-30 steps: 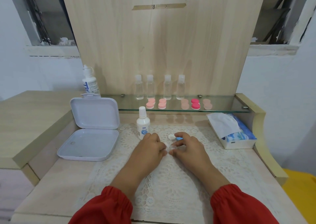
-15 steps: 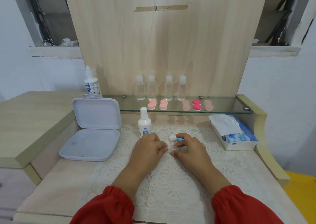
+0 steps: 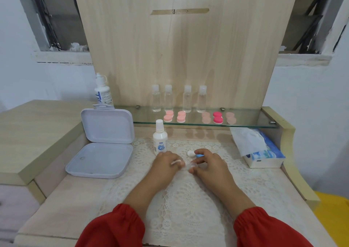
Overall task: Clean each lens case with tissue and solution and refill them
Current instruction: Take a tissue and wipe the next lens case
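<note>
The lens case (image 3: 189,165) sits mid-desk on the lace mat (image 3: 188,199), a small clear thing, kinda blurry, pinched between both hands. Left hand (image 3: 166,164) is curled with fingertips on the case's left end and something small and white held in the fingers, can't tell what. Right hand (image 3: 208,162) is half closed, thumb and fingers gripping the right end. Just behind the fingers lie a white cap (image 3: 190,153) and a blue cap (image 3: 199,155). A white bottle (image 3: 160,140) with a blue round logo stands right behind the left hand, text too small to read. Open white box (image 3: 102,152) is by the left edge, tissue pack (image 3: 264,154) by the right edge. The bottle (image 3: 103,94) at back left reads "EYE". On the glass shelf (image 3: 245,123): four clear bottles (image 3: 179,99) and pink cases (image 3: 181,117).
</note>
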A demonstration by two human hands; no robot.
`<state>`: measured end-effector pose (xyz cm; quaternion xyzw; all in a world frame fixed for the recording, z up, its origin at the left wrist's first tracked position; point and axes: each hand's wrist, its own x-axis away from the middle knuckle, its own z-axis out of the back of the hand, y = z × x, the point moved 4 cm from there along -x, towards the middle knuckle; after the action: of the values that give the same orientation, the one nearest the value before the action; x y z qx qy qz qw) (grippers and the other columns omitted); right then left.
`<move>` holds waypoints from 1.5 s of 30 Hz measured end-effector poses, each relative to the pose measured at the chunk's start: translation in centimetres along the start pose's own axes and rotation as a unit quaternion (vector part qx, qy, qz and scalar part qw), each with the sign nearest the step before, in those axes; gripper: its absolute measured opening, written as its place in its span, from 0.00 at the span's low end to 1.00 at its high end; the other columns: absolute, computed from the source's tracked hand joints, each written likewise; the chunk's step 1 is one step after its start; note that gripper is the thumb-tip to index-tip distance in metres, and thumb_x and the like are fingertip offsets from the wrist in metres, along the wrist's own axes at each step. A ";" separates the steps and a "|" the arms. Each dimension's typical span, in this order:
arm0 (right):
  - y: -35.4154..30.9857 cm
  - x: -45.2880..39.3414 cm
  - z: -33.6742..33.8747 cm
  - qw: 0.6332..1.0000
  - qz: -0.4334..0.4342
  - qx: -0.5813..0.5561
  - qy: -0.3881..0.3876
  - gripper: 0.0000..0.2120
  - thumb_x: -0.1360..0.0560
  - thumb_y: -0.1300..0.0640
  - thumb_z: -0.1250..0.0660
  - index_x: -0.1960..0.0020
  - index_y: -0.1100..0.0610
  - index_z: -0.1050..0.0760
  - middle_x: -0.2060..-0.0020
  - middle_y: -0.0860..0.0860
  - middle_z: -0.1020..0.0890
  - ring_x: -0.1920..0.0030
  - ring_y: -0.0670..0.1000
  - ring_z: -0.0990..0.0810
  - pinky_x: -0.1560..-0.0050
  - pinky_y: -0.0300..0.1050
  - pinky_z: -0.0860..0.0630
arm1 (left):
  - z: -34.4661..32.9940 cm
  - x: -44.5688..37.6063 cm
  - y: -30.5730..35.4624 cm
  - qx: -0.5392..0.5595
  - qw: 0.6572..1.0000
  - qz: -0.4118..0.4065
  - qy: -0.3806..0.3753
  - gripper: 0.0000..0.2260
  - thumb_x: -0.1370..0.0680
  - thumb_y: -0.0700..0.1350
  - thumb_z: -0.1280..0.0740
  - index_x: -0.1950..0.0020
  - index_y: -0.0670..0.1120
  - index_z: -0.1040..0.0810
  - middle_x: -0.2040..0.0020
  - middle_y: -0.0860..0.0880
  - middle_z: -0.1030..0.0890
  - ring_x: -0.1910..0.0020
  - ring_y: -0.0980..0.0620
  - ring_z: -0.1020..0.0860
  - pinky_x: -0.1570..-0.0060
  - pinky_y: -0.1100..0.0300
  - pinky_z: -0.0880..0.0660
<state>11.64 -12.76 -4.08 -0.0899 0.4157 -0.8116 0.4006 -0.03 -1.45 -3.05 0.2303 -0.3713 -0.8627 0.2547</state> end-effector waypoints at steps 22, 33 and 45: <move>-0.4 0.3 0.2 1.000 0.014 -0.006 -0.002 0.20 0.30 0.52 0.28 0.46 0.36 0.32 0.56 0.38 0.20 0.48 0.36 0.32 0.42 0.42 0.35 | -0.3 0.2 0.5 -0.267 0.958 -0.104 0.012 0.09 0.23 0.55 0.35 0.45 0.57 0.19 0.51 0.56 0.31 0.44 0.53 0.34 0.41 0.57 0.38; -0.6 0.4 0.4 0.999 0.026 0.016 0.010 0.20 0.29 0.52 0.28 0.41 0.41 0.30 0.57 0.36 0.21 0.51 0.35 0.33 0.41 0.41 0.37 | -1.0 0.7 1.7 -0.446 0.878 -0.150 0.084 0.09 0.32 0.58 0.26 0.61 0.53 0.16 0.62 0.54 0.23 0.55 0.49 0.26 0.55 0.54 0.30; -0.8 0.3 0.4 1.000 0.019 0.006 0.007 0.20 0.30 0.52 0.27 0.44 0.39 0.30 0.56 0.37 0.21 0.50 0.33 0.34 0.43 0.39 0.39 | -0.4 1.0 1.2 -0.405 0.900 -0.142 0.074 0.11 0.22 0.57 0.37 0.44 0.58 0.18 0.51 0.56 0.21 0.45 0.51 0.29 0.43 0.54 0.38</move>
<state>11.15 -12.97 -3.28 -0.0743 0.4147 -0.8072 0.4134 -0.18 -3.00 -2.57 0.2209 0.0665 -0.9461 0.2274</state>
